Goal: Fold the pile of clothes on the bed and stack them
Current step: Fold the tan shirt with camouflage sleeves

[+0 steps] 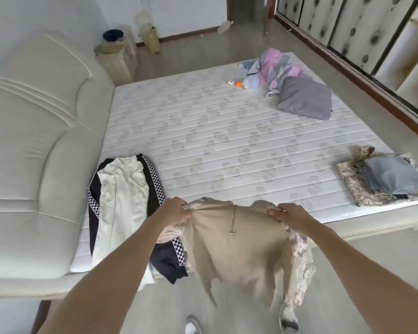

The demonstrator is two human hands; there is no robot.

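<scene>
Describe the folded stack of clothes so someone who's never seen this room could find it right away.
Start at the white patterned mattress and go to its near right corner. The folded stack lies there: a camouflage-print garment at the bottom with grey-blue fabric folded on top. Unlike the loose cream top and black checker-trimmed garment near the headboard, it is squared and flat.

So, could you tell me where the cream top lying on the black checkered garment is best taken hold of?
Pinch the cream top at its two far shoulder corners, reaching from the near bed edge. It lies flat and lengthwise, collar away, atop the black checkered garment, so the shoulders lift free.
</scene>
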